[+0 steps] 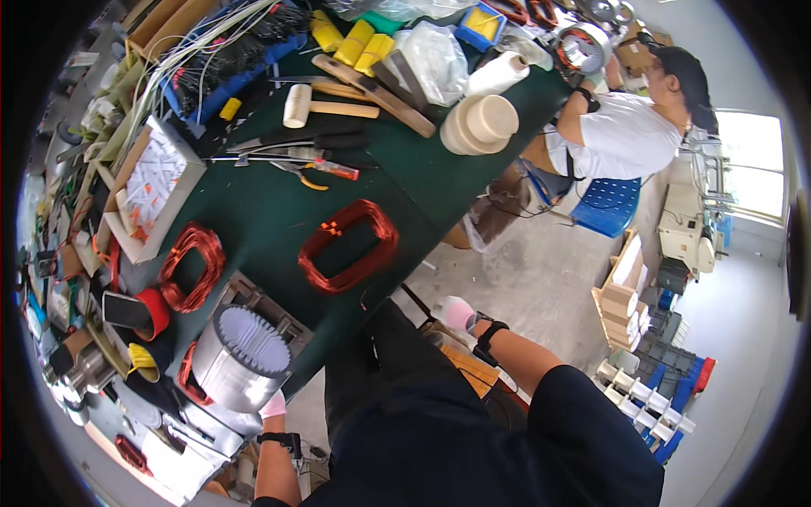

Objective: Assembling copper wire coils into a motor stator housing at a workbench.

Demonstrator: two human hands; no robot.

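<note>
At the table's near left edge, my left hand (pixel 273 405), in a pale pink glove, is beside the lower end of a silver slotted motor stator (pixel 236 384); its fingers are mostly hidden. The stator rests tilted on the table with a metal block (pixel 291 325) behind it. My right hand (pixel 457 313), gloved in white and pink, hangs off the table over the floor to the right of my legs. Its fingers are too unclear to read. An oval coil of red copper wire (pixel 385 232) lies in front of me, and another wire coil (pixel 171 286) lies behind the stator.
On the green table (pixel 279 224) are a mallet (pixel 296 106), pliers (pixel 304 177), a red-handled screwdriver (pixel 338 169), wooden strips (pixel 380 97), cream cylinders (pixel 460 135) and a box of white slips (pixel 179 188). A co-worker (pixel 608 135) sits at the far right, beside a blue chair (pixel 610 203).
</note>
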